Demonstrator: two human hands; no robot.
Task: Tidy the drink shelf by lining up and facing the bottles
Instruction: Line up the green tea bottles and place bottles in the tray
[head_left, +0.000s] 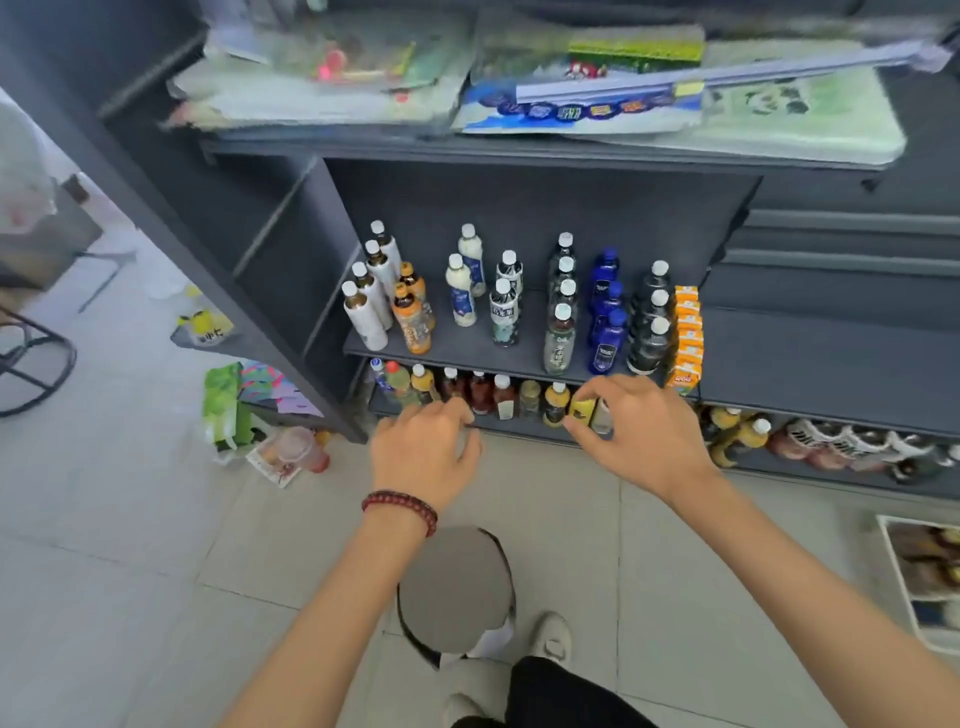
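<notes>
Pale tiled floor (130, 519), a dark grey shelving unit (519, 208), a round grey stool (452, 587) before it

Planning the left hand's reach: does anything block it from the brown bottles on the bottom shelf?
Nothing visible does: the left hand sits just before the brown bottles at the open front of the bottom shelf.

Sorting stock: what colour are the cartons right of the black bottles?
Orange cartons; head view.
</notes>
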